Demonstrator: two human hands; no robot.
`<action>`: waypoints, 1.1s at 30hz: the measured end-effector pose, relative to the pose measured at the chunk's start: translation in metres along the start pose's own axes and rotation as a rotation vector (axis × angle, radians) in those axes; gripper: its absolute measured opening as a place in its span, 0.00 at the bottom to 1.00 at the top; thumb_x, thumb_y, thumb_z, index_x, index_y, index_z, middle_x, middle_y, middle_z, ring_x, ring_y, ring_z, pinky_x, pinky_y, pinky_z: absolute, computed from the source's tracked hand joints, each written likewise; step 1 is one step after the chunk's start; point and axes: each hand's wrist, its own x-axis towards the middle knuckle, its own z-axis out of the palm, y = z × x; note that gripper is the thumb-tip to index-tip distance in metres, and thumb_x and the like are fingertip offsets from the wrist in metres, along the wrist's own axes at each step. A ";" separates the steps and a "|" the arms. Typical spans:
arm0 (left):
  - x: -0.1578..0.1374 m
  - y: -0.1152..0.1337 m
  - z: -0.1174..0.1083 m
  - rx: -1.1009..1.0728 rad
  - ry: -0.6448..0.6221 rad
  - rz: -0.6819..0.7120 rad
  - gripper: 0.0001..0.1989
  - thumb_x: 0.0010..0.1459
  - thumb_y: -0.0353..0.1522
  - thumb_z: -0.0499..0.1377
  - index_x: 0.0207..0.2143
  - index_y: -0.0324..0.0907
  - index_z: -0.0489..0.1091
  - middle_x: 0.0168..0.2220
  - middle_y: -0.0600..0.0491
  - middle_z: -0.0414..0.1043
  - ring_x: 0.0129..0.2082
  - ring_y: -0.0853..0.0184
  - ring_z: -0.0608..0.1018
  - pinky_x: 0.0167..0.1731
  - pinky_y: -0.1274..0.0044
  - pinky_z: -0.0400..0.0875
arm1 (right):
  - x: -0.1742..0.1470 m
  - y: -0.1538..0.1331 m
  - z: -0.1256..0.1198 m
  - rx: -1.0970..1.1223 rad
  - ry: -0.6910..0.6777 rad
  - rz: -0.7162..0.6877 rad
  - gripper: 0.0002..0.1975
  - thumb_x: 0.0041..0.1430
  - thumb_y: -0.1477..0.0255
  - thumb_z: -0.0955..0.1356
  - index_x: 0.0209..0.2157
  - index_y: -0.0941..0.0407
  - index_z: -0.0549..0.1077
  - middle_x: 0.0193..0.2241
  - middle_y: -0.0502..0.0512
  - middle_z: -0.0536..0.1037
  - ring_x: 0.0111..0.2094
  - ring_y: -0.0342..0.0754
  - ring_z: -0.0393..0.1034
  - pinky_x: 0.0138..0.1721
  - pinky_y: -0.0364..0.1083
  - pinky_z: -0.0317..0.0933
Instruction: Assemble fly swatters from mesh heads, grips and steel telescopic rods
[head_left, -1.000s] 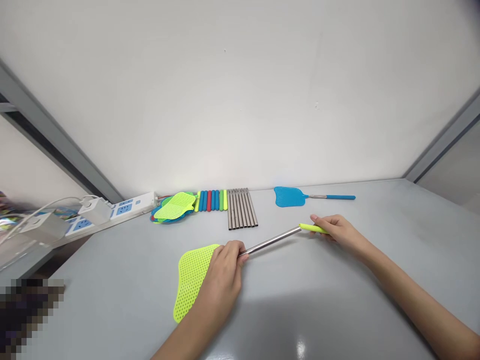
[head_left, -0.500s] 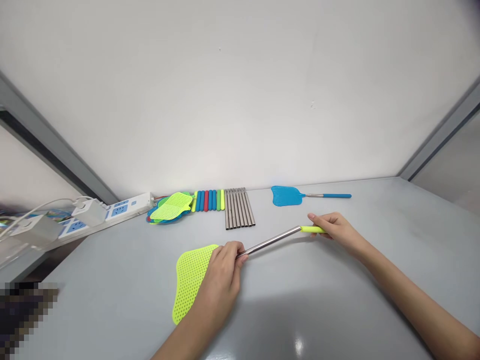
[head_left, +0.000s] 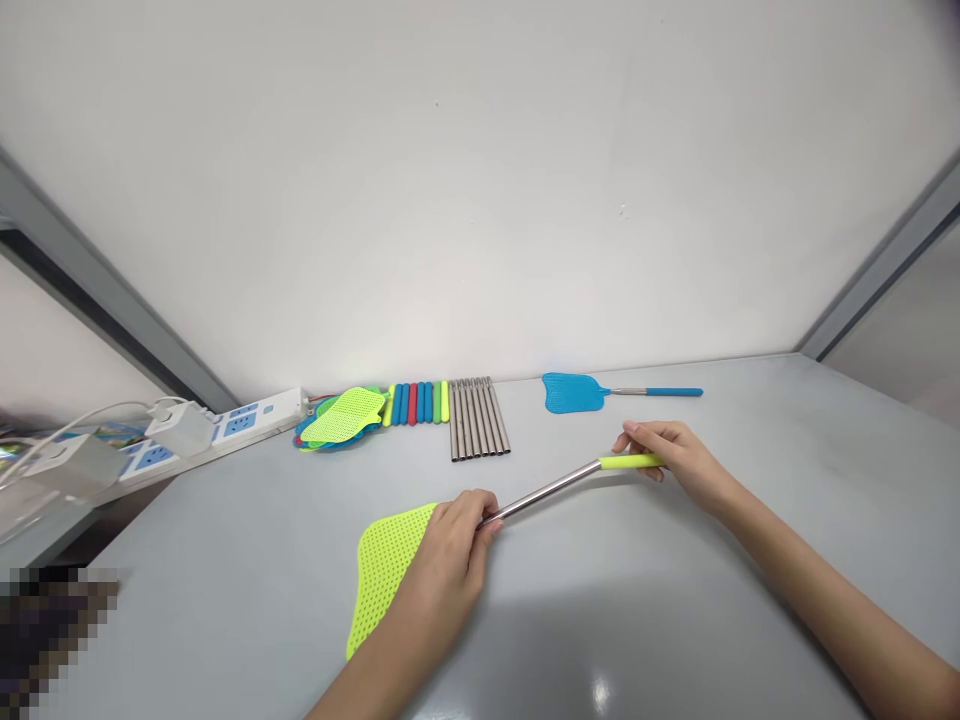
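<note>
My left hand [head_left: 450, 560] is closed around the metal tube [head_left: 547, 492] of a fly swatter, close to its perforated yellow-green head [head_left: 386, 560]. Part of that head is hidden behind the hand and wrist. The tube slants up to the right and meets a yellow-green handle grip [head_left: 626, 462]. My right hand [head_left: 679, 460] pinches this grip near its far end, thumb on the near-top side. How deep the tube sits inside the grip cannot be seen.
Along the wall lie a pile of swatter heads [head_left: 345, 415], a row of coloured grips [head_left: 412, 403], several metal tubes [head_left: 476, 420] and a blue fly swatter [head_left: 574, 392]. A power strip [head_left: 259, 415] with plugged-in chargers stands at the left on the grey table [head_left: 225, 580].
My right hand has shifted slightly right along the grip, so more of the grip shows. My left hand and the swatter head sit slightly lower and further right.
</note>
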 end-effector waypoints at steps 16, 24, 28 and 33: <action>-0.003 0.007 0.000 -0.082 -0.138 0.089 0.10 0.59 0.29 0.43 0.38 0.45 0.61 0.35 0.54 0.65 0.35 0.69 0.68 0.35 0.76 0.63 | 0.005 0.009 -0.005 -0.058 0.088 0.073 0.22 0.51 0.54 0.61 0.22 0.58 0.72 0.13 0.46 0.58 0.15 0.38 0.50 0.17 0.40 0.46; -0.002 0.006 0.000 -0.085 -0.148 0.092 0.15 0.59 0.28 0.43 0.44 0.48 0.63 0.37 0.52 0.64 0.34 0.69 0.69 0.36 0.77 0.64 | 0.005 0.010 -0.002 -0.137 0.061 0.090 0.22 0.51 0.54 0.60 0.24 0.58 0.72 0.14 0.45 0.58 0.13 0.37 0.48 0.15 0.40 0.44; -0.003 0.006 0.000 -0.053 -0.188 0.106 0.19 0.58 0.27 0.43 0.49 0.52 0.62 0.38 0.52 0.64 0.34 0.69 0.69 0.35 0.78 0.65 | 0.004 0.010 0.004 -0.245 0.004 0.046 0.22 0.51 0.54 0.60 0.23 0.58 0.72 0.13 0.45 0.56 0.14 0.37 0.48 0.16 0.39 0.45; -0.003 0.005 0.001 -0.044 -0.178 0.109 0.20 0.58 0.27 0.43 0.50 0.53 0.60 0.38 0.52 0.64 0.34 0.70 0.69 0.35 0.78 0.65 | 0.003 0.009 0.008 -0.197 -0.036 0.052 0.22 0.52 0.54 0.59 0.24 0.58 0.72 0.12 0.45 0.57 0.13 0.37 0.48 0.15 0.39 0.44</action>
